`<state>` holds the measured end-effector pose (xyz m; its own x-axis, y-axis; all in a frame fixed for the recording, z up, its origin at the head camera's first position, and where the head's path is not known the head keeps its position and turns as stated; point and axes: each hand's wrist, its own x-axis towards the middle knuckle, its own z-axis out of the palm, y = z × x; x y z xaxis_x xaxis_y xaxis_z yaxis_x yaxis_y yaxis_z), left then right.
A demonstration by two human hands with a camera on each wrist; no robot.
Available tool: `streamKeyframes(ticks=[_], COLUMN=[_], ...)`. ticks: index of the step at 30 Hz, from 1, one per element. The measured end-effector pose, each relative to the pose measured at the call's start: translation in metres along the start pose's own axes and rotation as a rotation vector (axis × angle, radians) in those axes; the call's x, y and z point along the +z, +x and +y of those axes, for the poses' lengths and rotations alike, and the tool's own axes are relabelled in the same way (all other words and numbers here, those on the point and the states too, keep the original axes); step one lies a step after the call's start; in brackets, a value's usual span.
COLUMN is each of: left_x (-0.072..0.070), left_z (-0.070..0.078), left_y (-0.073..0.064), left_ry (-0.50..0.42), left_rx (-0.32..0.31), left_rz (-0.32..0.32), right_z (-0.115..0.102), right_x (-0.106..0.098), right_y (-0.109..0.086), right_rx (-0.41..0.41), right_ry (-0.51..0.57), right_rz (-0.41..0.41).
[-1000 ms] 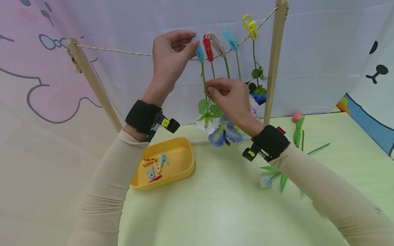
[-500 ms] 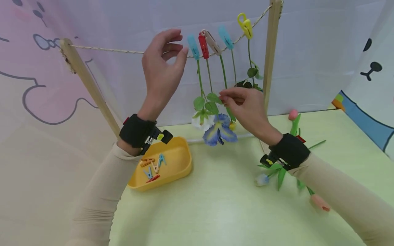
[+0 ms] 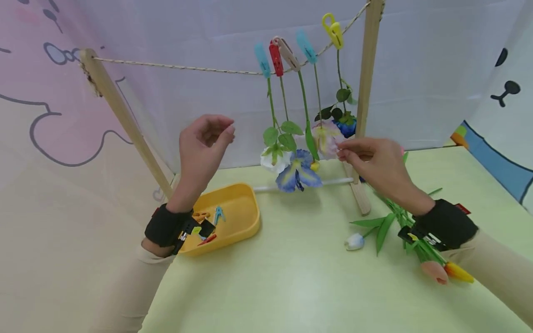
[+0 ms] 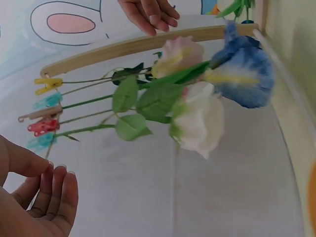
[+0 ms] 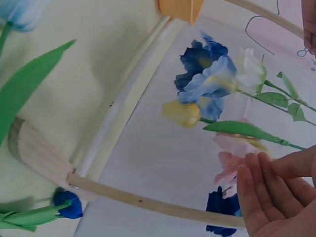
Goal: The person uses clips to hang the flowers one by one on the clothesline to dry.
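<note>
A cord strung between two wooden posts carries several clothespins, with artificial flowers hanging upside down by their stems. Leftmost is a light blue clothespin holding the stem of a white rose. Beside it hang a blue iris and a pale pink flower. My left hand hovers left of the flowers, fingers loosely bent and holding nothing. My right hand is in front of the right post, near the pink flower; its fingers are bent with nothing seen between them, also in the right wrist view.
A yellow tray with several clothespins stands behind my left wrist. Artificial tulips lie on the table at right, among them a pale blue tulip and a peach tulip. The right post stands beside my right hand.
My left hand has let go of the leftmost blue clothespin and moved down and left. My right hand has left the rose's stem and moved right and down. The rose hangs from the cord.
</note>
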<state>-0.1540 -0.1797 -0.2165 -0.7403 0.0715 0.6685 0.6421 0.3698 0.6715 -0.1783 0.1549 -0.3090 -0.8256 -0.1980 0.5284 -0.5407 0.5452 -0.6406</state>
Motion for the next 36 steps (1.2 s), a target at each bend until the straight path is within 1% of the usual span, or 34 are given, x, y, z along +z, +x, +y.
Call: streamKeyframes(ticks=[3, 6, 9, 14, 16, 17, 20, 23, 26, 28, 30, 32, 34, 36], left_x=[-0.008, -0.014, -0.020, -0.027, -0.030, -0.031, -0.036, -0.040, -0.044, -0.047, -0.049, -0.052, -0.053, -0.054], left_z=[-0.019, -0.035, -0.043, -0.054, -0.062, -0.067, -0.088, -0.111, -0.127, -0.135, -0.140, -0.144, -0.146, -0.147], left_y=[-0.016, -0.029, -0.042, -0.058, -0.065, -0.069, -0.081, -0.094, -0.105, -0.111, -0.116, -0.120, -0.122, -0.124], left_ry=[0.022, 0.028, 0.034, 0.043, 0.028, 0.016, -0.009, -0.001, 0.033, 0.062, 0.114, 0.199, 0.305, 0.397], left_rx=[-0.094, -0.181, -0.255, -0.387, -0.444, -0.476, -0.562, -0.632, -0.673, -0.678, -0.666, -0.644, -0.622, -0.613], left_rz=[-0.051, -0.098, -0.115, -0.136, -0.153, -0.160, -0.189, -0.218, -0.260, -0.296, -0.335, -0.372, -0.402, -0.436], right_z=[0.011, 0.022, 0.032, 0.050, 0.057, 0.060, 0.069, 0.077, 0.086, 0.092, 0.098, 0.104, 0.109, 0.112], right_x=[-0.008, -0.015, -0.022, -0.035, -0.040, -0.042, -0.048, -0.054, -0.058, -0.060, -0.062, -0.063, -0.065, -0.068], right_y=[-0.012, -0.024, -0.034, -0.049, -0.054, -0.057, -0.065, -0.073, -0.080, -0.084, -0.087, -0.091, -0.094, -0.096], right_rx=[0.026, 0.071, 0.122, 0.194, 0.214, 0.222, 0.251, 0.279, 0.307, 0.318, 0.323, 0.325, 0.326, 0.338], right_ry=[-0.096, -0.137, -0.166, -0.203, -0.213, -0.220, -0.224, -0.232, -0.248, -0.266, -0.283, -0.297, -0.306, -0.305], right_rz=[-0.038, -0.063, -0.077, -0.086, -0.097, -0.105, -0.132, -0.168, -0.195, -0.201, -0.202, -0.208, -0.217, -0.234])
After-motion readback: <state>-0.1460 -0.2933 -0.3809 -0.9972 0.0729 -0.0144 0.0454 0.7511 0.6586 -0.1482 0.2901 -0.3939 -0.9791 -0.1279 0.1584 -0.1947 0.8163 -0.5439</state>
